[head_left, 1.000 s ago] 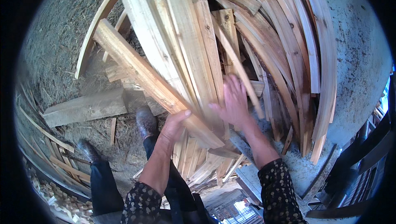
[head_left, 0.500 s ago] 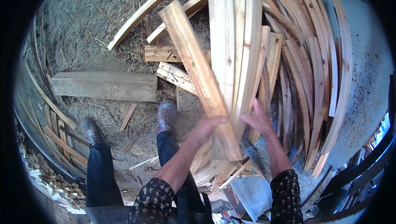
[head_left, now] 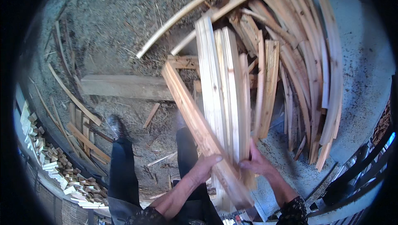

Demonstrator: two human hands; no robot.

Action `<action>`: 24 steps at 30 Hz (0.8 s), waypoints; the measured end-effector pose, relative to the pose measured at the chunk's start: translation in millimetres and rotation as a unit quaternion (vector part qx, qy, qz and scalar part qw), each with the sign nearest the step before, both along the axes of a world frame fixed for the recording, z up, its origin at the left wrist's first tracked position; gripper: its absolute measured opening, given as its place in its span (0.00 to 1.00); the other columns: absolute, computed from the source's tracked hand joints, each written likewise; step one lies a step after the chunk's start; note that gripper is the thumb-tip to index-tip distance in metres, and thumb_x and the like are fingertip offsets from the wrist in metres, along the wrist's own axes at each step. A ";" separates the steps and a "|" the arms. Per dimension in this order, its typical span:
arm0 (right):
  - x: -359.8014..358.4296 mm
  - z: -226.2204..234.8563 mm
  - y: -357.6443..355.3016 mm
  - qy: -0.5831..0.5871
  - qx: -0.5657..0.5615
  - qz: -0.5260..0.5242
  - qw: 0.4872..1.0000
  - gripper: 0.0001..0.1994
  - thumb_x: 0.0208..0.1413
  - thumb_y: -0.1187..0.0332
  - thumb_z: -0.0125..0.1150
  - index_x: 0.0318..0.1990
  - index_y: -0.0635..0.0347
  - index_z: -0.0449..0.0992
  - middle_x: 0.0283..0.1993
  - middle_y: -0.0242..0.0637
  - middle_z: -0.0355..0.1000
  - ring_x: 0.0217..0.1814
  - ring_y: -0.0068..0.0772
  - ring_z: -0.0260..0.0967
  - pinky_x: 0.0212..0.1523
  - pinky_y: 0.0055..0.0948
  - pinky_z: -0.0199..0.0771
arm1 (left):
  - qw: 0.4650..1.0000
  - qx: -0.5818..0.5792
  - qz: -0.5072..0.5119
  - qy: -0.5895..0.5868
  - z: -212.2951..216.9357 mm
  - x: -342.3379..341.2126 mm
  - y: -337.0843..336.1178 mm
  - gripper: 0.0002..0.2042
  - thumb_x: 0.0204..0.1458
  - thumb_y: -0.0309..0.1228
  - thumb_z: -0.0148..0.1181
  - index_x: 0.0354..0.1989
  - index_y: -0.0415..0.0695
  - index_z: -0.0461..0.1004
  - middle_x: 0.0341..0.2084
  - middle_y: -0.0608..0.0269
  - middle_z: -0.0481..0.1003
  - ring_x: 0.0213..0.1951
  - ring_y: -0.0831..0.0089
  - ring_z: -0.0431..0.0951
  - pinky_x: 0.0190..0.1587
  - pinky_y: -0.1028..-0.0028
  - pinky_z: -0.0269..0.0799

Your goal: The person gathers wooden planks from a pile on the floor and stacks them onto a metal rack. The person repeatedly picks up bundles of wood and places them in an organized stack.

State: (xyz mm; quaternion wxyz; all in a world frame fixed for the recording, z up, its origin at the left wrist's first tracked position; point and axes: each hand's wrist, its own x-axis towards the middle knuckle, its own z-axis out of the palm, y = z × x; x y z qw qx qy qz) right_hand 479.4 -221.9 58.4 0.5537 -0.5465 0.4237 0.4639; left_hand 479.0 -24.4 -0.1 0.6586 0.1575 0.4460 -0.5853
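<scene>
Sawn-slat bundle [head_left: 235, 96], 1 no.: held btwn both hands at near end, nr L. edge of pale speckled platform [head_left: 360, 92]; loose slat pile [head_left: 309, 59] on platform, to bundle's R. Bundle incl. reddish-brown slat [head_left: 192, 115], set slantwise at L., & pale slats [head_left: 210, 86], roughly parallel.

L. hand [head_left: 206, 168]: thumb laid over reddish-brown slat, fingers passing out of sight beneath; slat gripped. R. hand [head_left: 260, 165]: thumb & fingers set against bundle's R. side; whether closed round it, can't be told.

Step in hand (judged): slats being held together as one bundle, ends not yet evened. Next move (judged): even pressure from both sides called for, w/ slanted slat brought in line, lest it slide off.

Also listed: squared timber [head_left: 124, 86], on straw-strewn floor [head_left: 120, 38]; stacked offcuts [head_left: 62, 163], lower L.

Hidden/unclear: L. fingertips, under slat; bundle's near ends, blurred; contact btwn bundle & platform, not visible; timber's R. end, behind reddish-brown slat; far slats, cut off at top; R. boot [head_left: 180, 121], blurred.
</scene>
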 end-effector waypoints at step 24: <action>-22.3 20.8 184.4 0.102 0.133 -0.067 0.984 0.41 0.46 0.63 0.58 0.64 0.55 0.37 0.60 0.47 0.51 0.61 0.37 0.51 0.58 0.33 0.55 | 0.969 0.124 0.150 0.150 54.2 -56.3 197.3 0.27 0.48 0.43 0.54 0.52 0.38 0.59 0.44 0.54 0.68 0.46 0.64 0.69 0.51 0.67 0.64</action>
